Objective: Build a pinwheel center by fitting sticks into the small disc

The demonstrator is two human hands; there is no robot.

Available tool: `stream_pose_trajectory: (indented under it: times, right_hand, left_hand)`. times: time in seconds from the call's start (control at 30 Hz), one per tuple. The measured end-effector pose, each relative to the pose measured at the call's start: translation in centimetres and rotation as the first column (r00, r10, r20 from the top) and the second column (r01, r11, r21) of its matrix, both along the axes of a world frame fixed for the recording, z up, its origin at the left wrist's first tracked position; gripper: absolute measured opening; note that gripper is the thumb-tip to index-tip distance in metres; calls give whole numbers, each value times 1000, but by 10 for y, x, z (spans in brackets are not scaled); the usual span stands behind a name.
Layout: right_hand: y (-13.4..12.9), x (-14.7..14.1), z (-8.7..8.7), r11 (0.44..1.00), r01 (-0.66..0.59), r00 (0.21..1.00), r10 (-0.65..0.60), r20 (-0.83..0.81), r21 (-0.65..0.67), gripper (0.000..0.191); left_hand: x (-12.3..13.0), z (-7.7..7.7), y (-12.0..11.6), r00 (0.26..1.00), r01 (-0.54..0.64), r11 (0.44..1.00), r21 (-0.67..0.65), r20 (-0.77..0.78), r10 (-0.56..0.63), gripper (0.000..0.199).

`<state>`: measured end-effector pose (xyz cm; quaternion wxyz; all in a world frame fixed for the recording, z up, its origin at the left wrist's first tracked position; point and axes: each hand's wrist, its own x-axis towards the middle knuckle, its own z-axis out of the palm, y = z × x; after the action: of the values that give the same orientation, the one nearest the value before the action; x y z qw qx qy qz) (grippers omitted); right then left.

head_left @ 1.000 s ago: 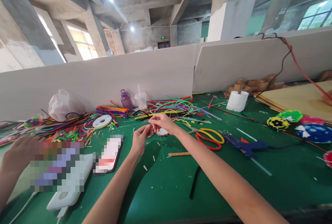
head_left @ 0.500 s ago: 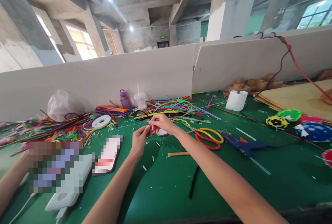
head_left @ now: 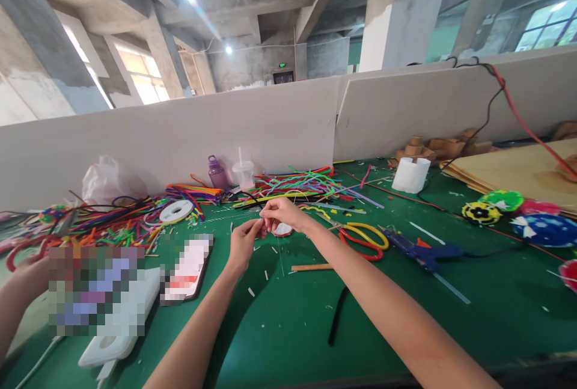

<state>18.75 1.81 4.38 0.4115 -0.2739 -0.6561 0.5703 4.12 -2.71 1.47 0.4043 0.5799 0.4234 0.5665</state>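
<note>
My left hand and my right hand meet above the middle of the table, fingertips pinched close together. From the pinch a black pipe cleaner rises and bends to the left. A thin, clear thread hangs below the fingers, and a fine loop shows above my right wrist. Which fingers grip which strand is hard to make out. Just behind my right hand lies a small round dish with white contents. Yellow-and-red-handled scissors rest beyond my right forearm.
A blue glue gun lies right, near pompom-like pieces. Pipe cleaners are heaped behind my hands. Left are a white spool, a phone, a power bank and a co-worker's hand with red-handled scissors.
At the far left, the co-worker's hand has shifted back leftward, and red-handled scissors now show raised in it. My own hands have barely moved, still pinched together.
</note>
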Motion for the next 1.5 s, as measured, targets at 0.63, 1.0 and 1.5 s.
stream_pose_trajectory:
  times: [0.63,1.0,1.5]
  right_hand:
    - [4,1,-3,999,-10,1000,11,-27,42,18]
    - [6,23,12,994,-10,985,-9,-172,-111,21]
    - [7,25,13,986,-5,958,-43,-283,-167,26]
  left_hand:
    - [1,2,0,994,81,993,-81,86,-74,34]
    - [-5,11,-7,786,598,691,-405,463,-409,43]
    - [7,16,-16,683,695,667,-270,538,-494,49]
